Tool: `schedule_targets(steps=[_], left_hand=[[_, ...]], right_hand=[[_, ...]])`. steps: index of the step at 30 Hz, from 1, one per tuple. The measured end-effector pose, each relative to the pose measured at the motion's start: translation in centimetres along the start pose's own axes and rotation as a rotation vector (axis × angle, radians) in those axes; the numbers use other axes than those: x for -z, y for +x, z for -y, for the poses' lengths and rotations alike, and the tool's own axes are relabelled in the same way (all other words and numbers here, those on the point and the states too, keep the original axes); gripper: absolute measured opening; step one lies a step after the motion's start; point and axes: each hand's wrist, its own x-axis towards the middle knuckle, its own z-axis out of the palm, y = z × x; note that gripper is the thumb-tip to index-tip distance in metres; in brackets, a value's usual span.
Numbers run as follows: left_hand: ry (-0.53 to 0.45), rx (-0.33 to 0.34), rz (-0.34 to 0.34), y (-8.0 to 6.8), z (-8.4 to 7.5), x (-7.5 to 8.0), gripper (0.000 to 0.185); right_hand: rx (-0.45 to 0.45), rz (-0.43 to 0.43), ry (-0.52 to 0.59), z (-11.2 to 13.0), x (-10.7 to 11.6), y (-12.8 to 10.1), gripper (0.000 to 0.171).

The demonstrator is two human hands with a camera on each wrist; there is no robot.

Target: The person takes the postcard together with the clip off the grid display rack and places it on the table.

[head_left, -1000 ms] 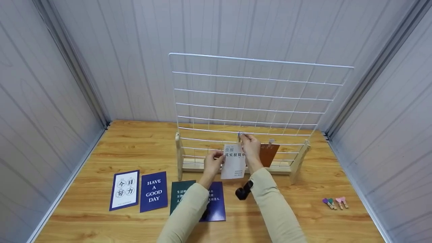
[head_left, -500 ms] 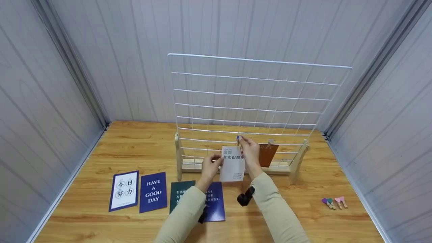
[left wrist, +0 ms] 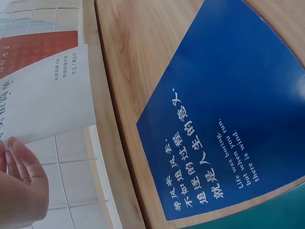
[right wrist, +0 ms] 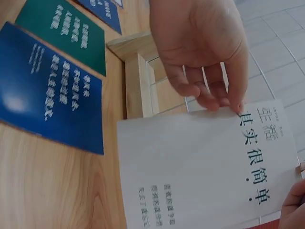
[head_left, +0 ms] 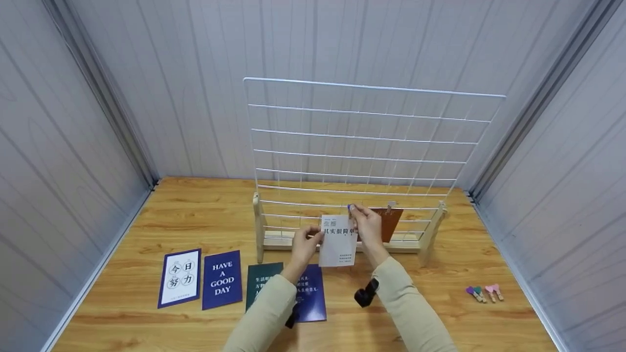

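Observation:
A white card (head_left: 338, 244) with dark Chinese print stands upright in front of the white wire grid (head_left: 303, 203). My left hand (head_left: 305, 244) pinches its left edge between thumb and fingers. At the card's top right, my right hand (head_left: 368, 226) pinches a small wooden clothespin with a blue top (head_left: 350, 208). In the right wrist view only the tip of that clothespin (right wrist: 300, 168) shows beside the right fingers. Whether it bites the card or a wire, I cannot tell. An orange-brown card (head_left: 391, 226) hangs from the grid by a clothespin (head_left: 391, 205), just right of my right hand.
On the wooden table lie a white card with purple border (head_left: 179, 277), a purple card (head_left: 222, 279), a green card (head_left: 261, 281) and a blue card (head_left: 313, 293). Several heart-topped clothespins (head_left: 484, 293) lie at the right. Wooden feet (head_left: 259, 230) hold the grid.
Both hands have come slightly down and nearer with the white card. The blue-topped clothespin has dropped from around a grid wire's height and shifted a little right.

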Motion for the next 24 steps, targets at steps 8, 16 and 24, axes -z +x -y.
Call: schedule_targets(steps=[8,16,24], left_hand=[[-0.034,0.06,0.04,-0.4,0.2,0.2,0.009],[-0.014,0.079,0.058,-0.9,0.4,0.5,0.012],[-0.037,0.05,0.082,-1.6,0.6,0.4,0.01]], right_hand=[[0.01,0.039,-0.022,-0.8,1.7,-0.2,0.023],[0.024,0.092,-0.044,-1.1,3.7,-0.7,0.025],[0.007,0.081,-0.074,-2.1,5.1,-1.0,0.025]])
